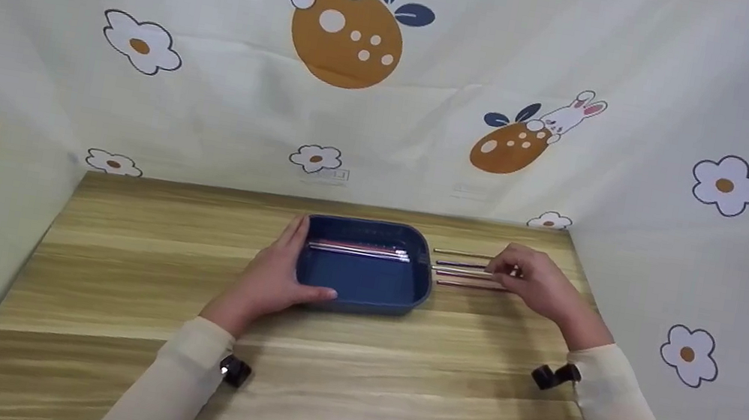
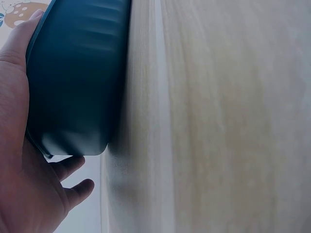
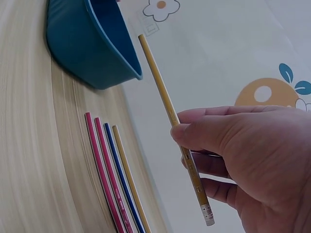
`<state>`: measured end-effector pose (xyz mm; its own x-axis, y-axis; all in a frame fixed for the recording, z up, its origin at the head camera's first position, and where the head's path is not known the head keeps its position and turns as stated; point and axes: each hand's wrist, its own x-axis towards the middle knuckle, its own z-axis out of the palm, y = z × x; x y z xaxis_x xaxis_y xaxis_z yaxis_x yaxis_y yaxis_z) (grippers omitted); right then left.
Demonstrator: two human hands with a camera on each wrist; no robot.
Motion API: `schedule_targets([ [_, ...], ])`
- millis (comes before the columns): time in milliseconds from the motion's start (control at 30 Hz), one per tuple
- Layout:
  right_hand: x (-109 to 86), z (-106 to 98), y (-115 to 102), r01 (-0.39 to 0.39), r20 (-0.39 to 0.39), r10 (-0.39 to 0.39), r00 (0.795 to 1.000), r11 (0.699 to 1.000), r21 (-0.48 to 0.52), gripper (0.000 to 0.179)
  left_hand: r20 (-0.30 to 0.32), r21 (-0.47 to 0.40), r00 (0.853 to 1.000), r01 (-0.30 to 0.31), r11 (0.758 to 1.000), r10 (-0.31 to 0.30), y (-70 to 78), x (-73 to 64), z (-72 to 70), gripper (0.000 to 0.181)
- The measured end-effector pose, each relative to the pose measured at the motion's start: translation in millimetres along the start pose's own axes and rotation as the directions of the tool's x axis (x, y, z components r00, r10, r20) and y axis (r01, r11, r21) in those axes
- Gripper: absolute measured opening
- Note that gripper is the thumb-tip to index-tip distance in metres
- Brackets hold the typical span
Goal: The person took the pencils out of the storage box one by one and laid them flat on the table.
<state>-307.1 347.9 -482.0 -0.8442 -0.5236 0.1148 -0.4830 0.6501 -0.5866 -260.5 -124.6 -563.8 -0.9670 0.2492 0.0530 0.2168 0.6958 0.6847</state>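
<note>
While your left hand spreads wide around its left end, thumb along the near side and fingers at the far side, the one box sits upright on the table between your hands; that hold probably keeps it from sliding. Inside, just right of your left fingers, a few pencils lie lengthwise along the far part, likely because the length suits them; they overlap, so you cannot count them surely. Past the box's right wall, beside and under your right hand, four loose pencils lie roughly parallel: two red pencils, one blue pencil and one gold pencil. Your right hand, its thumb and fingers closed in a pinch, holds a fifth, the raised pencil, also gold. You grip it behind its middle, seemingly to leave the front end free, pointing toward the box.
</note>
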Motion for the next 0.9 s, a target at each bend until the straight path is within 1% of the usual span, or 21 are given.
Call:
schedule_targets([
  [67,-0.4,-2.2,1.4,0.007,-0.001,-0.007,1.0,1.0,-0.006,0.016,-0.004,0.001,1.0,0.003,1.0,-0.003,0.0,-0.6,-0.8,0.144],
  [300,-5.2,-7.1,8.7,-0.007,0.006,0.007,1.0,0.999,-0.036,0.012,-0.006,-0.001,1.0,0.015,1.0,-0.015,1.2,-0.4,-0.8,0.145],
  [567,-11.4,-4.2,15.9,-0.039,0.006,0.039,0.999,0.999,-0.012,0.013,0.007,0.003,0.999,0.039,0.999,-0.039,3.0,-1.6,0.7,0.147],
  [700,-13.5,-1.8,20.8,-0.042,-0.011,0.042,0.999,0.999,-0.025,0.012,0.003,0.003,0.999,0.037,0.999,-0.037,4.5,-1.8,0.7,0.146],
  [800,-12.7,1.1,24.7,-0.034,-0.016,0.034,0.999,0.999,-0.03,0.012,-0.011,0.0,1.0,0.027,1.0,-0.027,4.6,-2.5,-0.7,0.144],
  [900,-14.1,4.6,29.0,-0.042,-0.019,0.041,0.999,0.999,-0.03,0.014,-0.016,-0.006,1.0,0.017,1.0,-0.017,5.8,-2.1,-1.2,0.143],
])
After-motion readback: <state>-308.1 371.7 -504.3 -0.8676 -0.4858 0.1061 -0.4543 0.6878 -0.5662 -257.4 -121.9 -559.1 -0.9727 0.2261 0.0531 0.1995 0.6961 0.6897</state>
